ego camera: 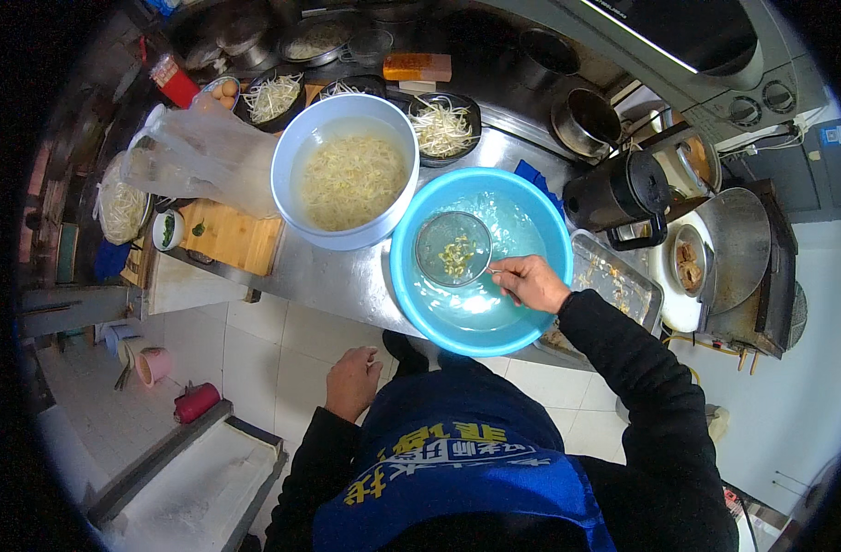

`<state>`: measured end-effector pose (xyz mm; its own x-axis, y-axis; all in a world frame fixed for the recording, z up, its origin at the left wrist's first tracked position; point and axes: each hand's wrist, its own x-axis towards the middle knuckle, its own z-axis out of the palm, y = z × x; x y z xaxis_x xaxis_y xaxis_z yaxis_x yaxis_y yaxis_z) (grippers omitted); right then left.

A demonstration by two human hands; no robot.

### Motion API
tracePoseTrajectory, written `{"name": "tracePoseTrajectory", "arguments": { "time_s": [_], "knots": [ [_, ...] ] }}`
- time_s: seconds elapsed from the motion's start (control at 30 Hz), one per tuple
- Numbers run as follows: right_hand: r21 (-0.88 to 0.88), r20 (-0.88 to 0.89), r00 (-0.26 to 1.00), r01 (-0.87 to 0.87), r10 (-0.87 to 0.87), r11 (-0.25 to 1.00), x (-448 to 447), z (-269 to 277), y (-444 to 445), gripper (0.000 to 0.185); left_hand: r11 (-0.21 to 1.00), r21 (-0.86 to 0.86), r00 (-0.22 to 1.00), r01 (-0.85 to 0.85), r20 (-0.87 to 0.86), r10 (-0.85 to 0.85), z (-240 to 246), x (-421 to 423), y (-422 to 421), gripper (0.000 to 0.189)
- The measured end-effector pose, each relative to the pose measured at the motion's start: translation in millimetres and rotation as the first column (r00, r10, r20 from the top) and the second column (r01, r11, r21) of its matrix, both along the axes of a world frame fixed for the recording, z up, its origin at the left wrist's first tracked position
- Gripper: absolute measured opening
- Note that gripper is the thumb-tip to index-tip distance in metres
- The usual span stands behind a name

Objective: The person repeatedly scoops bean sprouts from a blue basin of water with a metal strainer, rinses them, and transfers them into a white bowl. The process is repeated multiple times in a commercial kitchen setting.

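My right hand [530, 283] grips the handle of a round wire-mesh strainer [455, 231]. In the strainer's mesh lies a small heap of yellow-green bean sprout bits [457, 257]. It is over the water in a turquoise plastic basin [401, 269]; how deep it sits I cannot tell. To the left, touching or nearly touching it, stands a pale blue tub [337, 239] with bean sprouts [355, 179] in water. My left hand [353, 381] hangs in front of my apron, below the counter edge. Its fingers are loosely bent, and no object shows in it.
Black bowls of bean sprouts [442, 127] stand behind the basin on the steel counter [324, 276]. A cutting board [230, 238] and plastic bag [206, 155] lie left. A metal tray [617, 276], black kettle [617, 196] and wok [737, 248] crowd the right.
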<state>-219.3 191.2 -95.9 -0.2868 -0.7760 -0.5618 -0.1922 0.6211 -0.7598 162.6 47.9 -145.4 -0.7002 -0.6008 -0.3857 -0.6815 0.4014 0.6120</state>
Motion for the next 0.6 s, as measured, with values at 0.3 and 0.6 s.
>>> {"name": "tracePoseTrajectory", "arguments": {
  "time_s": [0.3,0.6],
  "knots": [
    [-0.022,-0.534,0.832,-0.188,0.148,0.982,-27.6,70.9,51.3,0.027,0.993,-0.045,0.993,0.111,-0.038,-0.113,-2.4,-19.6,-2.8,0.028],
    [0.500,-0.738,0.436,-0.159,0.515,0.851,-45.4,53.3,55.2,0.016,0.990,-0.047,0.991,0.133,-0.022,-0.134,-2.1,-20.6,-6.1,0.028]
  ]
}}
